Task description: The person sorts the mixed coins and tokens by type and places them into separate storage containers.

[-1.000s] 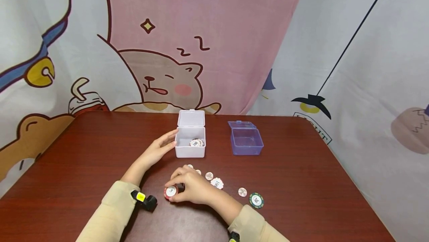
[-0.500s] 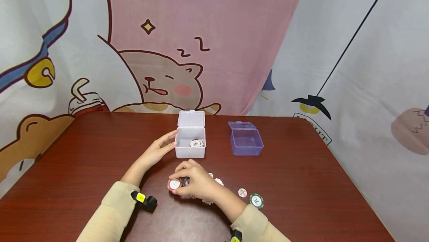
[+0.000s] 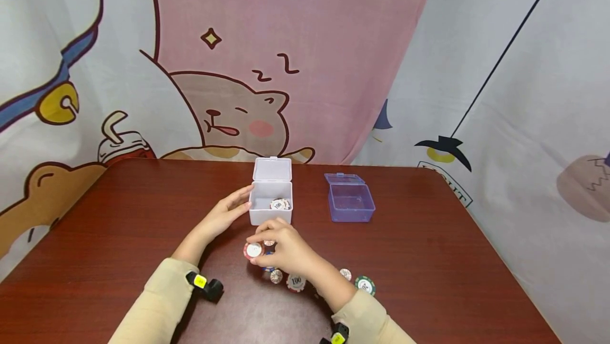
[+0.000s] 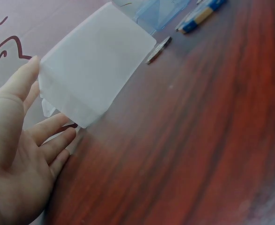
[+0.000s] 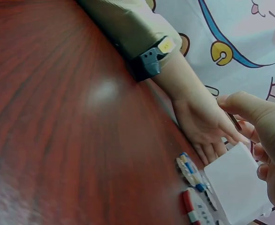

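In the head view my left hand (image 3: pixel 221 217) rests on the left side of an open white plastic box (image 3: pixel 270 217), its fingers mostly straight. The left wrist view has the thumb and fingertips against the box's end. Inside lie white poker chips (image 3: pixel 279 204), one marked 100. My right hand (image 3: pixel 289 251) pinches a red poker chip (image 3: pixel 253 250) between thumb and fingers, in front of the box. In the right wrist view this chip (image 5: pixel 233 122) appears edge-on. Beneath the right hand are a partly hidden blue chip (image 3: pixel 268 267) and small metallic discs (image 3: pixel 276 276).
A poker chip marked 100 (image 3: pixel 296 282) lies near the right wrist. Further right are another small disc (image 3: pixel 345 274) and a green chip (image 3: pixel 365 284). A translucent blue box (image 3: pixel 351 215) stands with its lid up on the brown table (image 3: pixel 429 249). A cartoon curtain hangs behind.
My right hand has lifted or carried the red chip forward and slightly right, toward the white box. Chips under its old place now show. The left hand has stayed on the box.
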A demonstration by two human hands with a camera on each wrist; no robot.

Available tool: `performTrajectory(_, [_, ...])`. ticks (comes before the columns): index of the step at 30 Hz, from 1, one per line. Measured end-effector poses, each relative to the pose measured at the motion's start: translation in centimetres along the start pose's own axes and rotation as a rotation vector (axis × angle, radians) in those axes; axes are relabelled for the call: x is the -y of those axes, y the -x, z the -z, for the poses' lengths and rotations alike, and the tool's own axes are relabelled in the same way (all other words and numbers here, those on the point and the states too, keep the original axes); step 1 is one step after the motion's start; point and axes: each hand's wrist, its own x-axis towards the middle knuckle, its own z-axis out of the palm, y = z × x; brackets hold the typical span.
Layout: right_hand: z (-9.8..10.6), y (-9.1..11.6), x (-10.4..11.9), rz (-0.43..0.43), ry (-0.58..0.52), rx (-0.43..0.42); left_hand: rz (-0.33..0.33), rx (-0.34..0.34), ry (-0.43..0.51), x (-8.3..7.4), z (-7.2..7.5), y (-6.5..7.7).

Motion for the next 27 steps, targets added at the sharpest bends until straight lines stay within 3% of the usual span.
performTrajectory(8, [0.9, -0.4, -0.5, 0.033, -0.01, -0.064, -0.001, 0.003, 0.008, 0.1, -0.1, 0.0])
performTrajectory(27, [3.4, -2.0, -2.7, -0.047, 0.003, -0.159, 0.013, -0.002, 0.001, -0.1, -0.1, 0.0])
